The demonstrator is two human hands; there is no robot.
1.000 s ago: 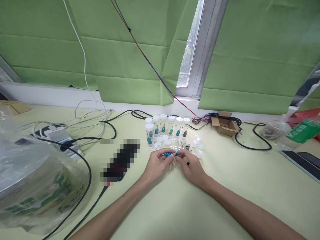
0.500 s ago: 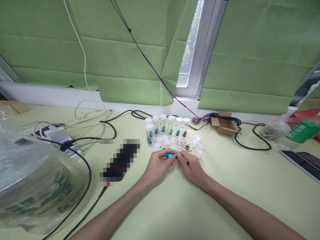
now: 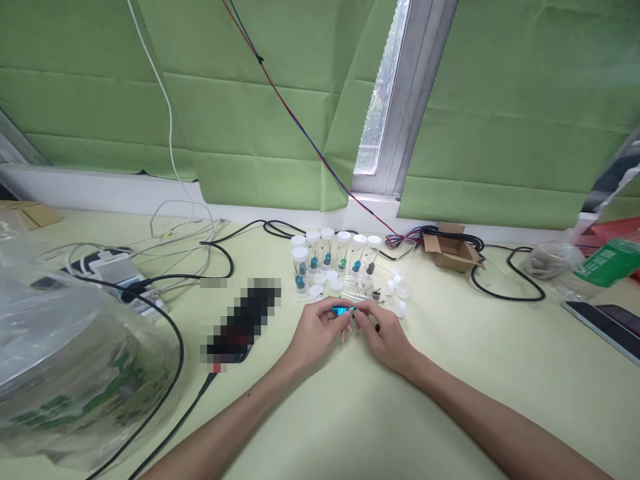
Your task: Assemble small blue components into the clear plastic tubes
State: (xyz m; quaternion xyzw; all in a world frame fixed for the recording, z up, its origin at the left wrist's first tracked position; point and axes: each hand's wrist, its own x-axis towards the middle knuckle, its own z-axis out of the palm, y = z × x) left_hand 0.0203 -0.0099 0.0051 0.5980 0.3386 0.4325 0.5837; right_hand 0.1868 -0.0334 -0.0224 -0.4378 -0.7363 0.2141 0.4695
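My left hand (image 3: pixel 320 327) is closed in a pinch around a small shiny blue piece (image 3: pixel 343 311) just above the table. At that piece's right end, my right hand (image 3: pixel 383 333) pinches with thumb and index finger; a small black bit (image 3: pixel 377 327) shows beside its fingers. The fingers partly hide the piece, so its exact kind does not show. Beyond my hands stand several clear tubes with white caps (image 3: pixel 343 237), holding small blue, green or dark pieces with thin wires. Loose white caps (image 3: pixel 337 285), empty-looking clear tubes and a small dark piece (image 3: pixel 376 294) lie nearer.
A small open cardboard box (image 3: pixel 453 257) and black cables (image 3: pixel 505 297) are at the back right. Phones (image 3: pixel 605 327) lie on the right. To the left are a clear plastic bag (image 3: pixel 90 373), a power strip (image 3: pixel 113 273) and a blurred-out dark device (image 3: pixel 243 320) with a cable.
Both hands stay almost in place on the blue piece, with only slight movement of the right fingers. The view has shifted very slightly.
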